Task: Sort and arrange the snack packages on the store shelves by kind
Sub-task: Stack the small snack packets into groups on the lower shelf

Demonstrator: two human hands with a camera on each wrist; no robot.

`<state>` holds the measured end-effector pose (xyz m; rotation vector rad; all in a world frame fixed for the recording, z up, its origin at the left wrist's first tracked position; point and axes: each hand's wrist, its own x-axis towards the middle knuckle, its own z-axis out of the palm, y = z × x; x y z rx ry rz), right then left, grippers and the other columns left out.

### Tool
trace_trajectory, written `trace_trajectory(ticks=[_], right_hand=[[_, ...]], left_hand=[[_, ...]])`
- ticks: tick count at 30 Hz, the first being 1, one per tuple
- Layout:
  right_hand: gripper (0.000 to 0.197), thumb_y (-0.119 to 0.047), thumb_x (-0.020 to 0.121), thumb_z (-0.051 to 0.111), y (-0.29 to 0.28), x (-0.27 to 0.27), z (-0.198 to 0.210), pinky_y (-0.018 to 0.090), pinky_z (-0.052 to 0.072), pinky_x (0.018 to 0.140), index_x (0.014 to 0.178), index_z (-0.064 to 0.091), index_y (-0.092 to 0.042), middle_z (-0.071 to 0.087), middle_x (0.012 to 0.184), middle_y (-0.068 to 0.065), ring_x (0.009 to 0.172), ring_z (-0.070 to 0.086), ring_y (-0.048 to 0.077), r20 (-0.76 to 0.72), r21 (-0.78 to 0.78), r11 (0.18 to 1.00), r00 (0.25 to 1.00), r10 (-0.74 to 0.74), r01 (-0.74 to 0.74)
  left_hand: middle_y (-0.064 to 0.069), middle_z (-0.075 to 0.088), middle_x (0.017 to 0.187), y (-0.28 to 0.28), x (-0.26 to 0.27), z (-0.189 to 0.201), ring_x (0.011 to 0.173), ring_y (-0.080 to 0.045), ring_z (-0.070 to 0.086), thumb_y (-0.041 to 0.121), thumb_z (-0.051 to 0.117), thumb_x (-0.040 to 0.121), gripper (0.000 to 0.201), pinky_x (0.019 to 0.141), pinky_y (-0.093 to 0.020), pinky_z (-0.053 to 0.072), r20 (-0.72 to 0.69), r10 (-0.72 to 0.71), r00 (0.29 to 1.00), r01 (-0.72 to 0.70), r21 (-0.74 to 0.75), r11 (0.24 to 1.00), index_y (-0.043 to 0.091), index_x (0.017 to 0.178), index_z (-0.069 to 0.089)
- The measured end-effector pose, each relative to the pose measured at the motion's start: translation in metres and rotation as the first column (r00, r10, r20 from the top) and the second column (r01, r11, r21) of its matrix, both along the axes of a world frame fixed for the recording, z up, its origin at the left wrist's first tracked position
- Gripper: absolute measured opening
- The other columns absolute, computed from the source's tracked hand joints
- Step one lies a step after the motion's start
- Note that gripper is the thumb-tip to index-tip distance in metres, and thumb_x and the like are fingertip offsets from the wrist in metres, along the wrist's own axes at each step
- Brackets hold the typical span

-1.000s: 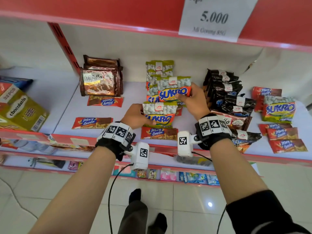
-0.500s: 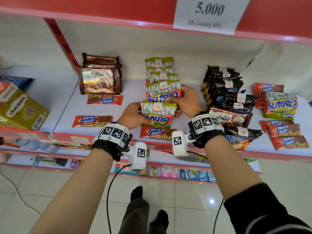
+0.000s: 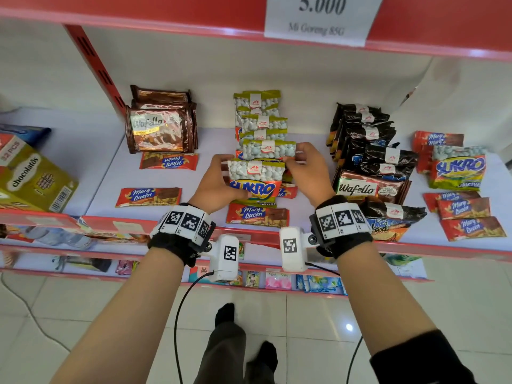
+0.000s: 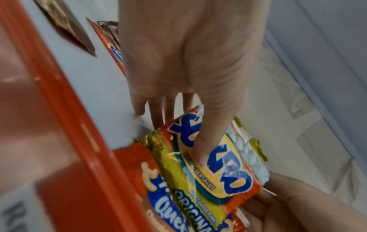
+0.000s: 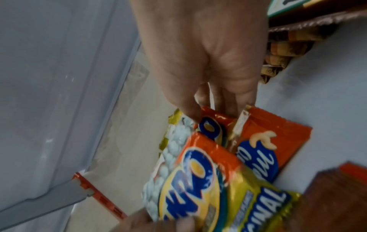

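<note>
A row of Sukro peanut bags (image 3: 260, 117) runs down the middle of the shelf (image 3: 105, 184). My left hand (image 3: 221, 180) grips the front Sukro bag (image 3: 256, 181) by its left side; the left wrist view shows the thumb on top of this bag (image 4: 218, 164) and the fingers under it. My right hand (image 3: 300, 162) pinches the right edge of the bag just behind (image 3: 267, 149). In the right wrist view, thumb and fingers hold that bag's orange edge (image 5: 212, 124), with the front bag (image 5: 198, 188) overlapping it.
Mary Queen bars lie loose: one below the front bag (image 3: 256, 216), two at left (image 3: 148, 196), more at right (image 3: 471, 228). A Wafello stack (image 3: 160, 128) stands back left. Black bags (image 3: 368, 139) with a Wafello pack (image 3: 371, 188) stand right. Another Sukro bag (image 3: 458, 170) lies far right.
My right hand has lowered its Sukro bag from a raised position into the row, tucking it behind the front bag. My left hand has kept its hold on the front bag.
</note>
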<state>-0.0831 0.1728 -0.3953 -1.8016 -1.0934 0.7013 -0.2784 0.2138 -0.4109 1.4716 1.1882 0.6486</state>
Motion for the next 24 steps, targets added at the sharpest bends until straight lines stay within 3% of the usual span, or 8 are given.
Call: trace_trajectory(ticks=[2,5,8,11,15,17,21,24], right_hand=[[0.021,-0.013,0.093,0.052,-0.002,-0.006,-0.001,0.035,0.05,0.089,0.11,0.062,-0.006,0.068,0.113,0.011,0.103,0.063,0.023,0.094,0.004,0.999,0.994,0.05,-0.05],[0.026,-0.01,0.095,0.047,-0.004,-0.011,0.003,0.029,0.049,0.086,0.115,0.064,-0.007,0.069,0.115,0.01,0.106,0.063,0.024,0.129,0.022,0.997,0.989,0.071,-0.074],[0.031,-0.007,0.095,0.045,-0.01,-0.011,0.013,0.032,0.048,0.093,0.123,0.059,-0.007,0.067,0.119,0.012,0.11,0.062,0.025,0.141,-0.013,0.993,0.983,0.117,-0.116],[0.036,-0.005,0.093,0.049,-0.03,-0.005,0.029,0.014,0.041,0.089,0.128,0.055,-0.004,0.063,0.123,0.011,0.108,0.061,0.018,0.171,0.051,0.996,0.983,0.066,-0.076],[0.02,-0.002,0.089,0.056,-0.083,0.017,0.052,0.01,0.046,0.084,0.104,0.068,-0.008,0.068,0.103,0.003,0.09,0.063,0.009,0.239,0.239,0.963,0.969,0.066,-0.125],[0.016,-0.002,0.087,0.059,-0.107,0.034,0.059,0.01,0.047,0.081,0.097,0.069,-0.01,0.067,0.096,-0.002,0.082,0.062,0.003,0.285,0.255,0.96,0.958,0.04,-0.116],[0.016,-0.008,0.087,0.063,-0.117,0.075,0.068,0.001,0.043,0.075,0.101,0.068,-0.015,0.066,0.096,-0.004,0.081,0.06,-0.007,0.36,0.174,0.982,0.933,0.006,-0.073],[0.029,-0.012,0.086,0.066,-0.1,0.099,0.067,0.007,0.042,0.079,0.115,0.064,-0.013,0.064,0.114,0.004,0.098,0.062,0.012,0.468,-0.083,0.986,0.868,0.167,-0.145]], left_hand=[[0.006,0.054,0.111,-0.002,0.003,0.0,0.098,-0.002,0.058,-0.011,0.078,0.063,0.087,0.076,-0.018,0.052,0.036,-0.017,0.999,0.017,0.019,1.0,0.016,0.134,0.036],[0.015,0.056,0.105,-0.005,0.009,0.0,0.086,0.014,0.059,-0.015,0.075,0.064,0.089,0.067,-0.005,0.048,0.08,-0.034,0.996,0.031,0.038,0.999,0.015,0.137,0.033],[0.013,0.056,0.107,-0.007,0.011,0.0,0.094,0.008,0.056,-0.016,0.074,0.065,0.09,0.074,-0.007,0.049,0.101,-0.045,0.994,0.042,0.034,0.999,0.012,0.139,0.032],[0.007,0.057,0.111,-0.008,0.01,0.0,0.097,0.004,0.057,-0.015,0.075,0.065,0.089,0.074,-0.006,0.049,0.102,-0.05,0.994,0.045,0.049,0.998,0.011,0.14,0.034],[-0.005,0.058,0.125,-0.01,0.009,-0.002,0.113,-0.015,0.056,-0.009,0.077,0.067,0.087,0.092,-0.025,0.05,0.088,-0.035,0.995,0.03,0.06,0.998,0.011,0.141,0.036],[-0.006,0.056,0.13,-0.01,0.009,-0.003,0.117,-0.017,0.055,-0.007,0.077,0.069,0.087,0.096,-0.03,0.047,0.083,-0.032,0.996,0.027,0.061,0.998,0.011,0.142,0.035],[0.004,0.057,0.123,-0.013,0.011,-0.007,0.11,-0.008,0.056,0.002,0.079,0.07,0.083,0.082,-0.01,0.048,0.079,-0.01,0.997,0.004,0.08,0.997,0.016,0.139,0.037],[0.002,0.058,0.125,-0.016,0.014,-0.008,0.109,-0.009,0.058,0.004,0.079,0.07,0.081,0.083,-0.015,0.05,0.101,0.033,0.994,-0.04,0.068,0.997,0.016,0.139,0.039]])
